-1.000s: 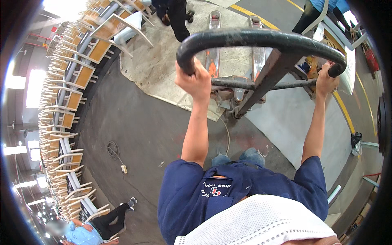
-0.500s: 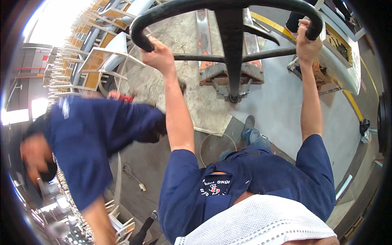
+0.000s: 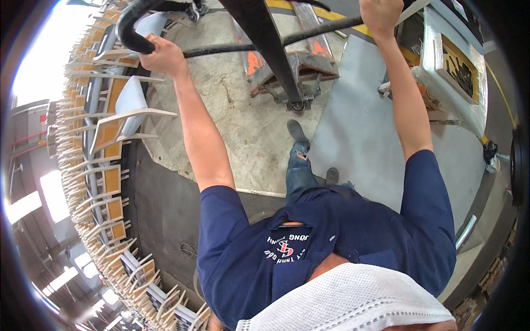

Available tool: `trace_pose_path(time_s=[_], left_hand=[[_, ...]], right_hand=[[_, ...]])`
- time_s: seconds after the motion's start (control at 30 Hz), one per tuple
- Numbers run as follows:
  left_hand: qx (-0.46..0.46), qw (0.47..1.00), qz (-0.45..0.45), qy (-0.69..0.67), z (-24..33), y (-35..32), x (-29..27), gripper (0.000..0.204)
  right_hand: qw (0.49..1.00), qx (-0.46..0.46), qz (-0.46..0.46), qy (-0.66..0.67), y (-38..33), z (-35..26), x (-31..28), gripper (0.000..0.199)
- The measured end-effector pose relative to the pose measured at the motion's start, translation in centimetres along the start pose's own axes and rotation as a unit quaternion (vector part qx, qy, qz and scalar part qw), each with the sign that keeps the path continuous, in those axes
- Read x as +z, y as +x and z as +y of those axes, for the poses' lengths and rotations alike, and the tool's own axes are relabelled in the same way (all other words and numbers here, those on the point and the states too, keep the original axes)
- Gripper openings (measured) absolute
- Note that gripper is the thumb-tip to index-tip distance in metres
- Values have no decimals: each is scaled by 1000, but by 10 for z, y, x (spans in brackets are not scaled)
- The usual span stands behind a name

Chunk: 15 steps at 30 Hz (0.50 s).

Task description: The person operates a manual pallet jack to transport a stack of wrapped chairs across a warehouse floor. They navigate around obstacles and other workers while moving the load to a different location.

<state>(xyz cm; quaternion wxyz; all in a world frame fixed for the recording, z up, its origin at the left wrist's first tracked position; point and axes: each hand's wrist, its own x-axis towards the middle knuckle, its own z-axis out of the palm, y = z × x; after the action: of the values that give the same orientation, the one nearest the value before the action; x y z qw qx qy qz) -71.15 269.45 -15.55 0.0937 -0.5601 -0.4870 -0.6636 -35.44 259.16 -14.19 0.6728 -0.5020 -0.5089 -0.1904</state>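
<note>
1. As the head camera looks down past a white mesh cap [image 3: 353,300] and a navy shirt [image 3: 331,243], both of the person's bare arms reach up and forward to the black loop handle [image 3: 130,30] of a pallet jack.
2. The left hand [image 3: 163,55] grips the curved left side of that handle, its fingers [image 3: 152,44] clenched round the black tube.
3. The right hand [image 3: 381,14] is closed at the upper edge of the picture on the right side of the same handle; the tips of its fingers run out of view, yet the fist is plainly wrapped on the bar.
4. The handle sits at the very top of the view, well above the floor, with a thin cross rod [image 3: 309,34] spanning between the two hands.
5. From the handle a black tiller shaft [image 3: 265,44] slopes down to the jack's base [image 3: 292,96], where small wheels rest on the concrete floor [image 3: 232,132].
6. The jack's metal forks [image 3: 309,44], marked with orange, lie flat behind the shaft.
7. The person's jeans leg and dark shoe [image 3: 297,132] stand just below the base.
8. Rows of stacked wooden chair frames [image 3: 105,165] fill the left side.
9. A wrapped load [image 3: 452,71] stands at the right, beside a grey floor sheet [image 3: 364,138].
</note>
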Motion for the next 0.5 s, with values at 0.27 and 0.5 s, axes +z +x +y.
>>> trace_pose_path(time_s=[0.27,0.5], left_hand=[[15,995,40,-85,-69,65,188,18],[-47,953,-64,-292,-198,139,396,6]], right_hand=[[999,35,24,-34,66,117,146,8],[992,105,0,-72,119,212,265,10]])
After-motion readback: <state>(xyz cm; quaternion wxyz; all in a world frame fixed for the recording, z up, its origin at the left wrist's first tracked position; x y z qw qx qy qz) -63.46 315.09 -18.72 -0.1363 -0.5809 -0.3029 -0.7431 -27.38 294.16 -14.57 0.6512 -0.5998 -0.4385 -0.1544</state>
